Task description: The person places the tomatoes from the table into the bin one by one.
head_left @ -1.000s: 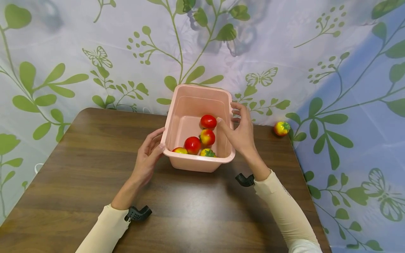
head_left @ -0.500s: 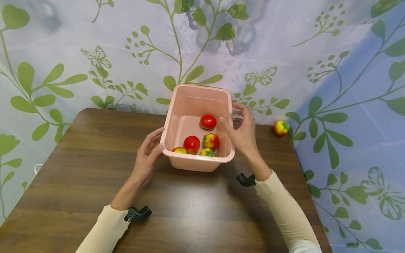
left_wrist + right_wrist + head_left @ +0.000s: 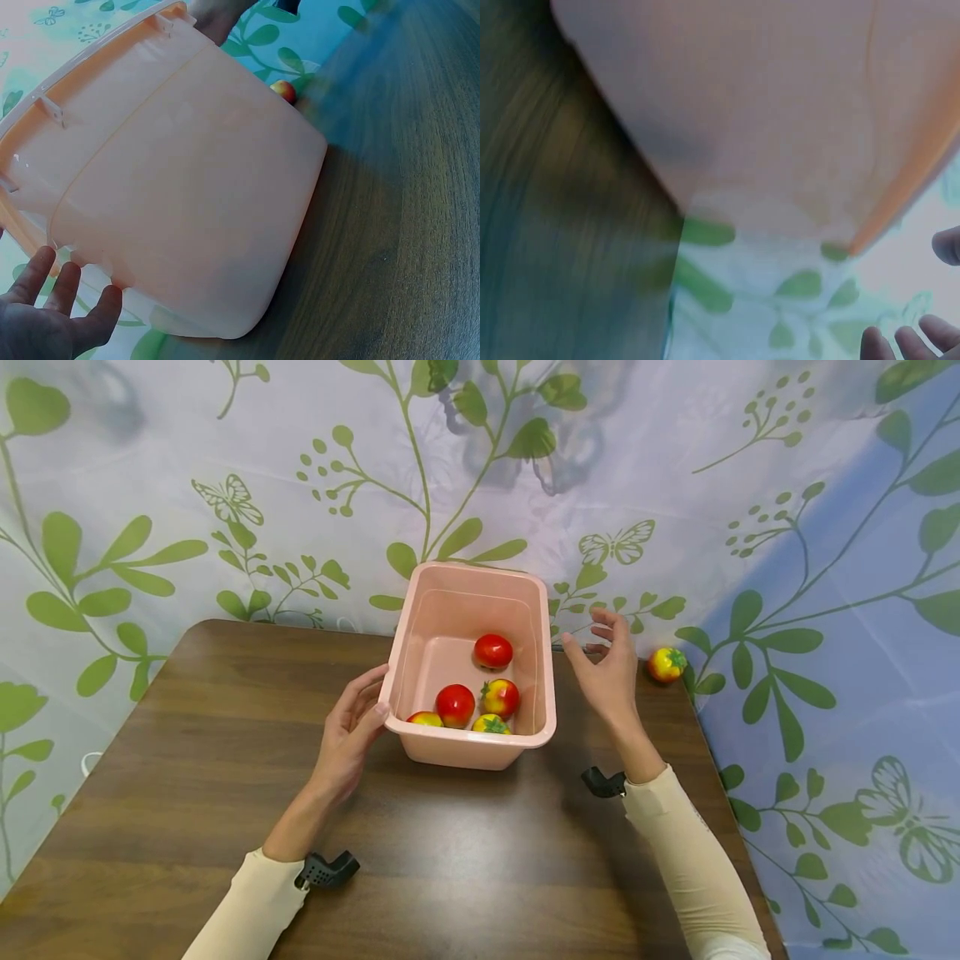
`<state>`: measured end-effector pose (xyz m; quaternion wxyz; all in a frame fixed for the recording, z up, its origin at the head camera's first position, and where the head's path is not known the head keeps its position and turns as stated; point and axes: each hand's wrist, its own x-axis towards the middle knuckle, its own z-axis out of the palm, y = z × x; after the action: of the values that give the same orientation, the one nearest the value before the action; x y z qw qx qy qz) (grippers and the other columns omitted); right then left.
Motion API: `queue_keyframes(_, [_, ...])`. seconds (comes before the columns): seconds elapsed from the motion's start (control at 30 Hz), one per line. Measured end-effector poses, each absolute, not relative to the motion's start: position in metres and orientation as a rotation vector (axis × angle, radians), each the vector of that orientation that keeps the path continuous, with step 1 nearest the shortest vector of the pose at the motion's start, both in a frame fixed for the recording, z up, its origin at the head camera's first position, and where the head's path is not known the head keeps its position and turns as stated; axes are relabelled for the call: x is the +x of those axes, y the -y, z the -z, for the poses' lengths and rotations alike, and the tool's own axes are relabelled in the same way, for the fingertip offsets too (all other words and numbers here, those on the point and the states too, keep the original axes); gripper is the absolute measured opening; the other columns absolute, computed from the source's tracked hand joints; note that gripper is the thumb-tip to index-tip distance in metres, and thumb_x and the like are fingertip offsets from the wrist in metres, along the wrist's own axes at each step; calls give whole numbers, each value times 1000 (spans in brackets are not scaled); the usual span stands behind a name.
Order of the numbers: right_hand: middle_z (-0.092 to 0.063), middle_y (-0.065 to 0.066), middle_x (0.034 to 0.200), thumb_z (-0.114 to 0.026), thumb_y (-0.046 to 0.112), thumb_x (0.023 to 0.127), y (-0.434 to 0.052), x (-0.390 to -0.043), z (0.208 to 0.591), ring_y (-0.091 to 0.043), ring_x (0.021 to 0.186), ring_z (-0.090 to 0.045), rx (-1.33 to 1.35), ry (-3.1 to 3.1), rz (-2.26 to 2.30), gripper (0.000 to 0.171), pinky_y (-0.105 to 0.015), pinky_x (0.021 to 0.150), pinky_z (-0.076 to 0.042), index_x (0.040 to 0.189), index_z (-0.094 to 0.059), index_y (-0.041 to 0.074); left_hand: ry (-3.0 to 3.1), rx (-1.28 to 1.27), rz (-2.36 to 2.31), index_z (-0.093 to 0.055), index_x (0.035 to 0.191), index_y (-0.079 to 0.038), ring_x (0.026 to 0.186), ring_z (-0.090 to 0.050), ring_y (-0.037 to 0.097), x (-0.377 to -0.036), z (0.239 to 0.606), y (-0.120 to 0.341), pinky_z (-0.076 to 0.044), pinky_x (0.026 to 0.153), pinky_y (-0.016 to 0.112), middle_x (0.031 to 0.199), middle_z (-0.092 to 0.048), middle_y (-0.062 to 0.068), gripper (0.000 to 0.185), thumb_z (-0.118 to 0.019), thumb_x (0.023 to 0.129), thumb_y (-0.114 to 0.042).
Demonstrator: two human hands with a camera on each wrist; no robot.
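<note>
A pink plastic basin [image 3: 461, 753] stands at the back of the wooden table, its opening facing the head camera. Inside lie a red oval fruit [image 3: 492, 652], a rounder red fruit [image 3: 454, 706], and red-and-yellow fruits [image 3: 500, 697], some with green leafy caps. My left hand [image 3: 348, 731] grips the basin's left rim, thumb at the edge; in the left wrist view its fingers [image 3: 66, 289] lie against the outer wall. My right hand [image 3: 609, 672] is in the air right of the basin, apart from it, fingers loosely bent around nothing.
Another red-and-yellow fruit [image 3: 666, 665] with a green cap sits at the table's back right corner. The brown table [image 3: 465, 860] meets a leaf-patterned cloth [image 3: 300, 410] hanging behind and at the sides. Black wrist devices [image 3: 330, 868] sit on both sleeves.
My right hand has let go of the basin's right rim and moved right. One red-and-yellow fruit inside rolled slightly toward the front right. My left hand stays at its rim.
</note>
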<state>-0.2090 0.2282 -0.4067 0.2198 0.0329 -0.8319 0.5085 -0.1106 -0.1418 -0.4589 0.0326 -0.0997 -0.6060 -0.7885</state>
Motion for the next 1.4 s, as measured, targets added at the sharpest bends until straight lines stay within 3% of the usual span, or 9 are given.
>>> queue_keyframes(0.23, [-52, -16, 151, -78, 31, 97, -266, -220, 420, -35, 135, -55, -70, 2293, -1331, 65, -51, 110, -51, 150, -50, 7, 1856, -313, 2431, -46, 162, -12, 147, -52, 37, -110, 460, 142, -58, 111, 36, 160, -50, 22, 54, -57, 109, -5])
queue_keyframes(0.53, [-48, -12, 156, -75, 38, 99, -325, -237, 432, -29, 136, -52, -330, 2294, -1275, 67, -40, 108, -48, 153, -47, 11, 1823, -315, 2464, -46, 162, -11, 145, -52, 42, -111, 460, 140, -60, 108, 35, 158, -50, 26, 55, -58, 109, -4])
queue_keyframes(0.7, [-48, -14, 158, -73, 40, 100, -357, -248, 447, -33, 142, -49, -472, 2308, -1226, 68, -46, 115, -44, 154, -45, 10, 1825, -310, 2463, -46, 162, -11, 144, -53, 41, -111, 460, 141, -60, 108, 37, 157, -53, 22, 55, -58, 108, -5])
queue_keyframes(0.93, [-35, -10, 171, -67, 48, 101, -386, -252, 475, -31, 157, -36, -698, 2393, -1240, 80, -52, 130, -32, 163, -31, 14, 1834, -307, 2456, -46, 161, -11, 144, -53, 41, -111, 461, 141, -60, 108, 37, 158, -51, 25, 54, -57, 108, -4])
queue_keyframes(1.23, [-24, -18, 174, -68, 48, 97, -400, -260, 493, -37, 162, -25, -823, 2500, -1211, 94, -54, 135, -22, 168, -19, 11, 1865, -324, 2442, -46, 162, -13, 142, -59, 35, -110, 460, 142, -59, 110, 40, 158, -49, 29, 55, -58, 108, -7])
queue_keyframes(1.4, [-29, -25, 169, -70, 43, 97, -398, -264, 501, -42, 156, -33, -812, 2503, -1220, 93, -54, 133, -27, 165, -21, 4, 1881, -313, 2422, -47, 161, -13, 139, -60, 37, -109, 460, 143, -60, 108, 39, 158, -47, 33, 55, -59, 108, -8])
